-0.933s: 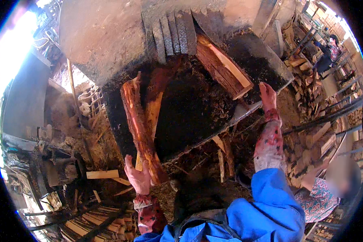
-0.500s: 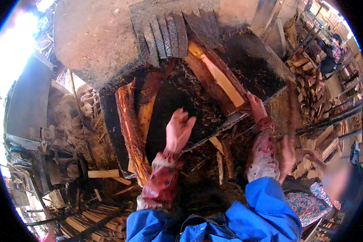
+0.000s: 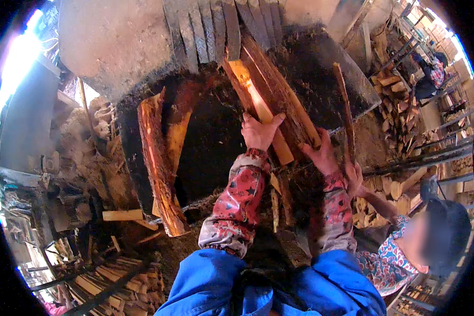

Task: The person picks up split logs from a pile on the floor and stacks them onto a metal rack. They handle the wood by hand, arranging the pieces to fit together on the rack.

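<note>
Two long bark-edged slabs lie side by side on a dark work surface (image 3: 216, 152), their far ends under hanging dark strips (image 3: 208, 34). The left slab (image 3: 253, 97) shows a pale orange cut face. My left hand (image 3: 259, 131) grips it near its front end, thumb on the right, fingers on the left. Darker bark covers the right slab (image 3: 287, 97). My right hand (image 3: 324, 156) has its fingers curled round that slab's near end. On the left, apart from both hands, rests another rough bark-covered slab (image 3: 160, 163), with an orange piece (image 3: 178, 134) beside it.
A co-worker (image 3: 395, 253) at right holds up a thin bark strip (image 3: 344, 105) in one hand (image 3: 354, 179). Split wood (image 3: 400, 203) is piled behind. Narrow sticks (image 3: 97, 287) lie at lower left. A large dusty metal cover (image 3: 110, 47) stands beyond the surface.
My left hand has moved right from above the bare surface onto the slab. The slabs have shifted and turned left; my right hand remains at the near end. A bark strip has come up beside the co-worker's hand.
</note>
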